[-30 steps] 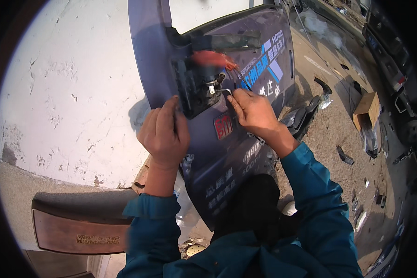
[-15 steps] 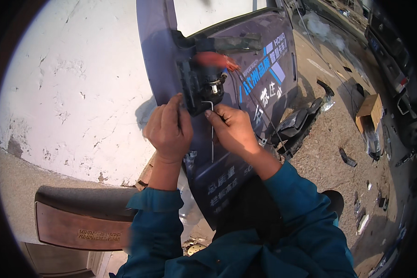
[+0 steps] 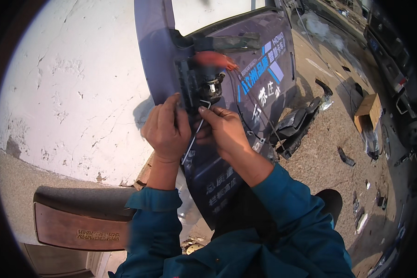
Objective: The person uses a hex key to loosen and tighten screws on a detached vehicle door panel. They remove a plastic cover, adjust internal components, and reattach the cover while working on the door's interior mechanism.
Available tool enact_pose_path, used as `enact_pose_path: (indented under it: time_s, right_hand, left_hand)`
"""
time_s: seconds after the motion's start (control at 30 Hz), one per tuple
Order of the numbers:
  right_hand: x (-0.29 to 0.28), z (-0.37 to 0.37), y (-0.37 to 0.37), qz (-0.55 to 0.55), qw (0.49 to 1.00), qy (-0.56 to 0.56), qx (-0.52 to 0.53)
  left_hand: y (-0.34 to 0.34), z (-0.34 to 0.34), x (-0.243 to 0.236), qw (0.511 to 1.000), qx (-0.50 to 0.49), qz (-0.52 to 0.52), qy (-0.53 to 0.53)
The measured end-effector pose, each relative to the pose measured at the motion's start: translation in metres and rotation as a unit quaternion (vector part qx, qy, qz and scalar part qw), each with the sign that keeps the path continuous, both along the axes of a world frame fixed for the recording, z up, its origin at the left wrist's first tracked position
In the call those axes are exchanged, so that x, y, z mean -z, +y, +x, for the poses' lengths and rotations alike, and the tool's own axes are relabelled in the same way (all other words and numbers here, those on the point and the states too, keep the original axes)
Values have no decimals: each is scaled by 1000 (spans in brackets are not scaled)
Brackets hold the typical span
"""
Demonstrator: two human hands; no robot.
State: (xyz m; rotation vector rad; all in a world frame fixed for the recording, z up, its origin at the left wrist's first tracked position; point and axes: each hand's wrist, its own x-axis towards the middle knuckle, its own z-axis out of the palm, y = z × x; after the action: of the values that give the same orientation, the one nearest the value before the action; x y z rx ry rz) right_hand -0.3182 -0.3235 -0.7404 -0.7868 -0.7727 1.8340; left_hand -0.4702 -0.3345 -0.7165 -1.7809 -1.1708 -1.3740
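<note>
Head cam, only view: the right hand (image 3: 227, 132) is pinching a bent hex key (image 3: 196, 134) near dead centre, short end up by the black bracket (image 3: 185, 78) at 11 o'clock. Left hand (image 3: 167, 129), at 9 from the other, is curled near the bracket's lower edge; can't tell if it's gripping anything. Bracket's up against the purple door panel (image 3: 213, 167), so I'd say partway, but no clue which fasteners are tight or left. Blurry red thing (image 3: 213, 59) kinda crowds the bracket from 1 o'clock. Cardboard box (image 3: 368, 110) at 3, brown board (image 3: 60, 227) at 8.
</note>
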Motion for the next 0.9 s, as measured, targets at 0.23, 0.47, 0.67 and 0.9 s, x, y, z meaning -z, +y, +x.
enact_pose_path:
  time_s: [0.23, 0.47, 0.67, 0.9]
  right_hand:
    - [-13, -2, 0, -48, 997, 57, -8]
    - [10, -3, 3, -39, 997, 71, -13]
    - [-7, -2, 7, -35, 999, 36, -10]
    - [-1, -9, 4, -2, 999, 39, -1]
  left_hand:
    - [-1, -9, 8, 999, 20, -13, -31]
    - [-3, -9, 14, 988, 87, -9, -127]
    - [-5, -10, 20, 980, 95, -24, -172]
    - [-1, -19, 16, 984, 138, -26, -107]
